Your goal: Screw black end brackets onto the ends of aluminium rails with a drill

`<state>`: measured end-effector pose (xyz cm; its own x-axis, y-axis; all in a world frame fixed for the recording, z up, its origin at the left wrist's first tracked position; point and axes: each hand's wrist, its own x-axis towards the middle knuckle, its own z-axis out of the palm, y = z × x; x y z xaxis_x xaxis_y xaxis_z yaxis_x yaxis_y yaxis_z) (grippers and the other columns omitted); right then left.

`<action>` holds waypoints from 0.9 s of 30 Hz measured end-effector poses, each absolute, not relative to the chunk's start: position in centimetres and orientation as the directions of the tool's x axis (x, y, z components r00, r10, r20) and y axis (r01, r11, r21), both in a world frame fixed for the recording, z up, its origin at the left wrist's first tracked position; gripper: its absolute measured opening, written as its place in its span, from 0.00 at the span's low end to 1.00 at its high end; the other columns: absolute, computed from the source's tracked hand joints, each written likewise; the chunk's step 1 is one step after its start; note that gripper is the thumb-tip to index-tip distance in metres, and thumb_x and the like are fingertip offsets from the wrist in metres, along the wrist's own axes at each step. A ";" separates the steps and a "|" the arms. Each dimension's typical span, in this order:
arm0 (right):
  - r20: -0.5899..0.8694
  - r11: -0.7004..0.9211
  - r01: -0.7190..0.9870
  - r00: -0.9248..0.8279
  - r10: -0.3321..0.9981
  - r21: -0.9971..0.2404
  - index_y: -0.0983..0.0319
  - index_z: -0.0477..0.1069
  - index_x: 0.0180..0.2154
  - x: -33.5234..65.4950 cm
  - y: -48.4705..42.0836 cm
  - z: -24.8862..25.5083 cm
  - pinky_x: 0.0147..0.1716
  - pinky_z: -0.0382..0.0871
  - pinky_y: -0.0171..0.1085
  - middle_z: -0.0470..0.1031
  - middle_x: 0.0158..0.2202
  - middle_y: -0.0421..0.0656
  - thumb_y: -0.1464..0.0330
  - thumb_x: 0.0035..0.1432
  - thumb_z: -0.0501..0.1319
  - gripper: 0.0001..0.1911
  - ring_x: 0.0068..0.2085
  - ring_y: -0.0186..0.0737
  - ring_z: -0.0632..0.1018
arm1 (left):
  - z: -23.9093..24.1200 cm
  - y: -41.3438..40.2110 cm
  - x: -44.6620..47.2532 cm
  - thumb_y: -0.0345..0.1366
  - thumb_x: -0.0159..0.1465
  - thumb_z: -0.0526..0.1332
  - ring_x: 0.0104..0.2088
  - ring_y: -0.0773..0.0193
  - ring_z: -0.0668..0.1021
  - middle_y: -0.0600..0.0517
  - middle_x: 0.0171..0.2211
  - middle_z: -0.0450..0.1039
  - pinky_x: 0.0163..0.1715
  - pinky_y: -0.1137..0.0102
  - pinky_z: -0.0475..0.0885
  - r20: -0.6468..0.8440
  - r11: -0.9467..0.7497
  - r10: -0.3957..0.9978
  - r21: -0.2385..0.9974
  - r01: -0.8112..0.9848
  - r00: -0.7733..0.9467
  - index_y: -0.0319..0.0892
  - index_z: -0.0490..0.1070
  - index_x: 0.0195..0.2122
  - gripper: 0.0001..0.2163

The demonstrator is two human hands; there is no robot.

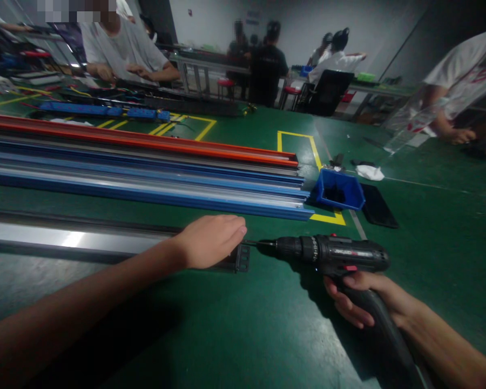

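Observation:
My right hand point(362, 300) is wrapped round the grip of a black cordless drill point(344, 256) with red switches. Its long bit points left and reaches the black end cap point(243, 259) of a long metal profile point(117, 239). Over that same end lies my left hand point(213, 240), fingers together and bent down round the profile, which it grips from above. The palm and fingers hide the top of the profile's end. Whether the bit tip sits in a screw is too small to tell.
Behind the profile lie several long blue rails point(186, 192) and an orange rail point(227, 149). A blue bin point(342, 192) with dark small parts stands at their right end, beside a black phone-like slab point(378, 205). Other people point(123, 51) work across the green table point(259, 329).

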<state>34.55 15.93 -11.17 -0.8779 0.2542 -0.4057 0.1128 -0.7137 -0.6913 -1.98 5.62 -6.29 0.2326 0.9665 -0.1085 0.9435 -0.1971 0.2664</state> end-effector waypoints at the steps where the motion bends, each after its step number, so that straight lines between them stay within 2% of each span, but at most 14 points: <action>1: -0.406 -0.712 0.112 -0.877 0.258 -0.694 0.70 0.80 0.40 34.5 15.9 -11.2 0.21 0.72 0.31 0.75 0.25 0.44 0.63 0.60 0.64 0.15 0.17 0.28 0.70 | -6.3 5.6 -2.0 0.41 0.76 0.40 0.37 0.57 0.76 0.50 0.38 0.74 0.36 0.63 0.66 -0.109 -0.194 0.967 0.265 0.944 0.230 0.44 0.66 0.39 0.18; 14: -0.402 -0.721 0.135 -0.891 0.212 -0.679 0.70 0.80 0.44 34.6 16.0 -11.1 0.22 0.73 0.31 0.76 0.29 0.45 0.62 0.61 0.64 0.17 0.18 0.27 0.72 | -6.1 5.5 -1.9 0.42 0.76 0.40 0.37 0.58 0.76 0.51 0.38 0.74 0.36 0.64 0.65 -0.111 -0.199 0.966 0.272 0.942 0.236 0.44 0.66 0.39 0.18; 27: -0.382 -0.695 0.111 -0.890 0.248 -0.710 0.70 0.79 0.43 34.7 15.8 -11.2 0.22 0.72 0.31 0.75 0.28 0.44 0.63 0.62 0.63 0.17 0.18 0.27 0.70 | -6.0 5.4 -1.8 0.42 0.76 0.40 0.37 0.58 0.76 0.50 0.38 0.74 0.37 0.63 0.66 -0.105 -0.200 0.965 0.291 0.935 0.240 0.43 0.65 0.38 0.18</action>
<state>34.71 15.82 -11.19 -0.8904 0.2477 -0.3819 0.1111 -0.6954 -0.7100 -1.84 5.43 -5.99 0.2395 0.9652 -0.1051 0.9354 -0.2004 0.2913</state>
